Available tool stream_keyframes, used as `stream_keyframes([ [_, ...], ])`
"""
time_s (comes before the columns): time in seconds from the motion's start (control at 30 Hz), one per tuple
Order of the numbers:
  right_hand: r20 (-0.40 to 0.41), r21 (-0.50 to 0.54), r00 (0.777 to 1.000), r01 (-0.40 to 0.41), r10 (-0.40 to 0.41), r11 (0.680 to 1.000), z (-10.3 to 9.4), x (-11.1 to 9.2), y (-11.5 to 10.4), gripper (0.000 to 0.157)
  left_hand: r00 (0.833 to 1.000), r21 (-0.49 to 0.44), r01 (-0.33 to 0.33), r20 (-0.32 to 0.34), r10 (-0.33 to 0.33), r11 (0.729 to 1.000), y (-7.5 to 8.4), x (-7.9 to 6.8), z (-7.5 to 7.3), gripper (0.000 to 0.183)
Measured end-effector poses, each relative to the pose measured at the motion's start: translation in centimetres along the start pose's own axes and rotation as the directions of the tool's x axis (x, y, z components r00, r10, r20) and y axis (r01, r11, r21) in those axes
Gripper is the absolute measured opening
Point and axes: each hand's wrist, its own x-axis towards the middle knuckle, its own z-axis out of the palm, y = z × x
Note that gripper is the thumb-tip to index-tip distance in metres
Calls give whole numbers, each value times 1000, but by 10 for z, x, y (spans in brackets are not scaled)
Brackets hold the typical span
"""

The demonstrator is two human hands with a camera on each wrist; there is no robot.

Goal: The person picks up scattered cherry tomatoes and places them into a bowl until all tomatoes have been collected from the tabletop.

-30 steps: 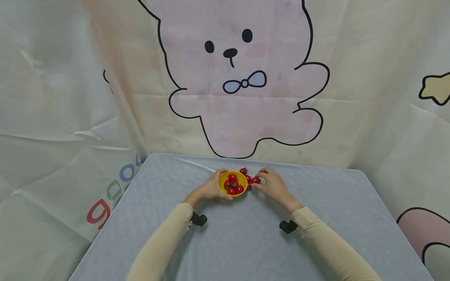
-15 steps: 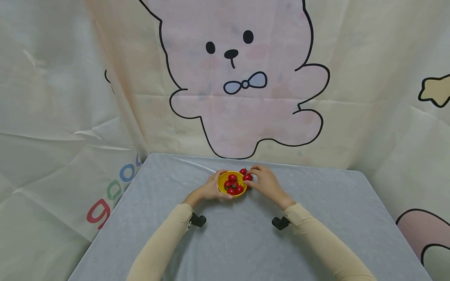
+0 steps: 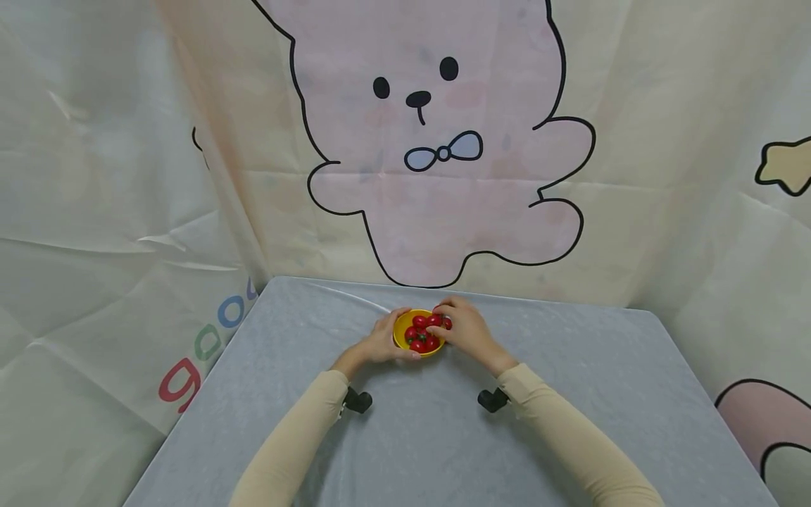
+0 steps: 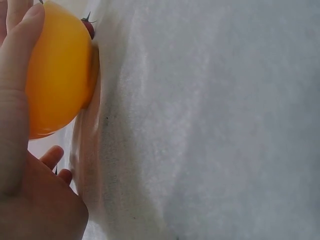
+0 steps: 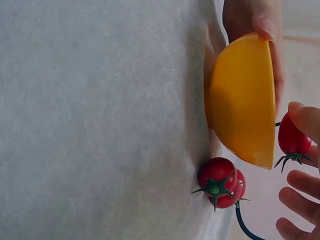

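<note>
A yellow bowl (image 3: pixel 402 331) stands near the table's far edge with several red cherry tomatoes (image 3: pixel 417 346) inside. My left hand (image 3: pixel 379 343) grips its left side, thumb at the near side and fingers round the far side. Over the bowl's right rim, my right hand (image 3: pixel 467 332) pinches one cherry tomato (image 5: pixel 294 134) between thumb and fingers, its green calyx showing in the right wrist view. Beside the bowl, partly hidden by that hand in the head view, more cherry tomatoes (image 5: pixel 217 177) lie on the cloth.
A pale grey cloth (image 3: pixel 418 451) covers the table. Behind it hangs a curtain (image 3: pixel 443 211) with a printed bear; pale side curtains flank the table. Black wrist cameras (image 3: pixel 358 401) sit at both sleeve cuffs.
My right hand has moved left, carrying a cherry tomato from the right of the bowl to above it. My left hand keeps its grip on the bowl.
</note>
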Motion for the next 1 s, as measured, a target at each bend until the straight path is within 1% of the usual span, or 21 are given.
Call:
stream_keyframes([
  [0.2,9,0,1000,-3,3,1000,3,-1,1,41,1000,13,20,3,-20,1000,0,-1,1,107],
  [0.3,16,10,1000,-14,13,1000,3,-1,0,40,1000,2,15,-2,-15,1000,1,-1,1,106],
  [0.4,10,10,1000,-13,13,1000,4,-2,0,40,1000,-10,12,0,-12,1000,2,-2,1,105],
  [0.6,-2,1,1000,-8,8,1000,6,-4,4,41,1000,-4,25,6,-25,1000,1,-2,2,106],
  [0.73,4,18,999,-40,40,999,4,-6,8,42,1000,3,8,-26,-8,1000,1,-2,2,104],
  [0.87,-19,59,998,-58,59,997,-5,-7,12,40,998,10,-11,-67,11,1000,1,-3,0,104],
  [0.93,-30,77,997,-66,68,995,-10,-8,15,40,997,13,-13,-76,14,1000,2,-4,-1,104],
  [1.0,-34,73,996,-74,77,995,-11,-10,19,38,996,12,-26,-88,27,1000,3,-5,-3,104],
])
